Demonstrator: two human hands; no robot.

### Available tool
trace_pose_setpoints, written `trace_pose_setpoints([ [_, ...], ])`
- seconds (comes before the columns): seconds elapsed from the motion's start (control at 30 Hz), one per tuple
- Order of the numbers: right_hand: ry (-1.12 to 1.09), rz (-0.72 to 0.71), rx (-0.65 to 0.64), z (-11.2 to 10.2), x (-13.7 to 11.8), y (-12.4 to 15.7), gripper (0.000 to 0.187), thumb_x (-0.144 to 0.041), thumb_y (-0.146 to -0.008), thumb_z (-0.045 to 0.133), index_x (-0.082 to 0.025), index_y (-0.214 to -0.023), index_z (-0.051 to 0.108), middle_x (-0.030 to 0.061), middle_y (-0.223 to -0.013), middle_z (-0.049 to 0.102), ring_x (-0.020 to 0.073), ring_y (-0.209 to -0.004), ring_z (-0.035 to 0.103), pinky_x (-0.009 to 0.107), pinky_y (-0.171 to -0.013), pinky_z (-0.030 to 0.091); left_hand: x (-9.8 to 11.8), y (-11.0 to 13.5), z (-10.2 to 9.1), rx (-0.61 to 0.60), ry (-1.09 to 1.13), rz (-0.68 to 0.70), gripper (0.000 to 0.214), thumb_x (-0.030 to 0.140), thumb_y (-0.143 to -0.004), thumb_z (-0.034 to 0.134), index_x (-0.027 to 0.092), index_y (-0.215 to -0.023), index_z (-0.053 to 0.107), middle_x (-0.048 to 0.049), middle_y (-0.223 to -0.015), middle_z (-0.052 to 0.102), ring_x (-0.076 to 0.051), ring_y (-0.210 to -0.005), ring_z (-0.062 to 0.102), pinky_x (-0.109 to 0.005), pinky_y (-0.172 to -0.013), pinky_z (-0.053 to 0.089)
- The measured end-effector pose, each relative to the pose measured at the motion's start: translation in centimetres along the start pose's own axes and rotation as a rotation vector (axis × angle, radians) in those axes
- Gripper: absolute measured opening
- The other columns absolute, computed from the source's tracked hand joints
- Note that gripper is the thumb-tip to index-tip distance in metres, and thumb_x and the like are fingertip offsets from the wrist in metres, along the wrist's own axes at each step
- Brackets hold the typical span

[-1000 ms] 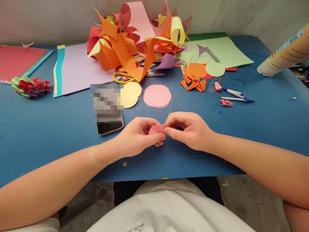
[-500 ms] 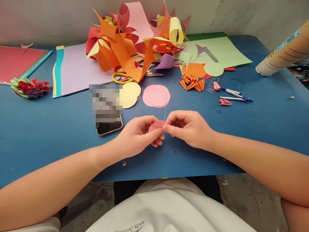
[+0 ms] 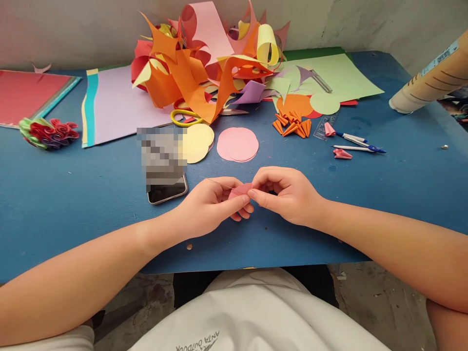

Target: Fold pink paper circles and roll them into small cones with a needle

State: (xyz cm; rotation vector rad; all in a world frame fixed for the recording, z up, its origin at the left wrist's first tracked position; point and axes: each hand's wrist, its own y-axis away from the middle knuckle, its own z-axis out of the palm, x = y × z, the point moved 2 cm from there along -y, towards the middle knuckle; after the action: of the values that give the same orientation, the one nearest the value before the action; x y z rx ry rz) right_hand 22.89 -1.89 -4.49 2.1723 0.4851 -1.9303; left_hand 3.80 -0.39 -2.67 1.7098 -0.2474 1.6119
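Note:
Between my two hands is a piece of pink paper point(image 3: 240, 190) with a curved edge, partly hidden by fingers. My left hand point(image 3: 215, 200) is closed on it, thumb on top and fingers beneath. A thin stick point(image 3: 220, 183) slants across the left hand's index finger toward the paper. My right hand point(image 3: 283, 195) pinches at the paper's right edge, where the line of the stick leads; the stick's near end is hidden there. Just beyond the hands lies a small stack of pink paper circles point(image 3: 237, 144).
Yellow paper circles point(image 3: 196, 143) and a phone point(image 3: 168, 190) lie left. Orange paper cones point(image 3: 292, 126), a compass point(image 3: 360, 148) and small pink rolled pieces point(image 3: 342, 154) are right. Behind are paper scraps point(image 3: 201, 73), yellow-handled scissors point(image 3: 186, 118), a ruffled paper flower point(image 3: 49, 132) and a bottle point(image 3: 420, 83).
The thin stick has turned from nearly upright, pointing away from me, to lying leftward across my left hand. Both hands have barely shifted, with the pink paper still held.

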Motion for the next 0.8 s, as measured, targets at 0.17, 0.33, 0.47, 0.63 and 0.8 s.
trace_pose_setpoints([
  [0.17,-0.001,0.006,0.011,0.02,0.12,0.07,0.014,-0.029,-0.092,0.073,-0.017,-0.085,0.069,0.0021,-0.077,0.072,0.0123,-0.068,0.065,0.026,-0.061,0.053,0.07,0.02,-0.20,0.008,-0.056,0.034,0.037,0.049,-0.094,0.071,0.013,-0.087,0.072,-0.0056,-0.079,0.074,-0.016,-0.076,0.072,-0.025,-0.069,0.059],
  [0.33,0.006,-0.031,-0.004,-0.09,0.07,0.11,0.012,-0.028,-0.093,0.071,-0.017,-0.091,0.072,0.0035,-0.084,0.072,0.0130,-0.073,0.066,0.026,-0.065,0.055,-0.11,-0.03,-0.23,0.035,-0.067,0.034,0.036,0.051,-0.093,0.072,0.015,-0.092,0.071,-0.0044,-0.082,0.073,-0.017,-0.080,0.072,-0.027,-0.069,0.061],
  [0.47,0.030,-0.035,0.004,-0.20,0.11,0.12,0.011,-0.027,-0.094,0.070,-0.017,-0.091,0.072,0.0032,-0.084,0.070,0.0124,-0.071,0.065,0.026,-0.064,0.055,-0.21,-0.21,-0.21,0.019,-0.081,0.047,0.033,0.049,-0.094,0.072,0.016,-0.090,0.067,-0.0040,-0.087,0.073,-0.016,-0.083,0.072,-0.026,-0.071,0.063],
  [0.63,0.046,-0.053,-0.008,-0.17,0.07,0.10,0.010,-0.026,-0.094,0.070,-0.017,-0.092,0.073,0.0031,-0.084,0.068,0.0130,-0.073,0.065,0.028,-0.065,0.054,-0.08,-0.12,-0.10,0.011,-0.148,0.082,0.029,0.043,-0.094,0.072,0.016,-0.088,0.064,-0.0036,-0.084,0.073,-0.015,-0.082,0.073,-0.025,-0.071,0.063],
  [0.8,-0.035,-0.011,-0.028,0.00,-0.02,0.05,0.017,-0.034,-0.091,0.077,-0.017,-0.090,0.074,0.0038,-0.084,0.070,0.0158,-0.072,0.071,0.030,-0.065,0.057,0.04,0.12,0.08,-0.008,-0.168,0.097,0.027,0.034,-0.092,0.074,0.017,-0.079,0.058,-0.0034,-0.083,0.074,-0.014,-0.078,0.072,-0.022,-0.067,0.059],
])
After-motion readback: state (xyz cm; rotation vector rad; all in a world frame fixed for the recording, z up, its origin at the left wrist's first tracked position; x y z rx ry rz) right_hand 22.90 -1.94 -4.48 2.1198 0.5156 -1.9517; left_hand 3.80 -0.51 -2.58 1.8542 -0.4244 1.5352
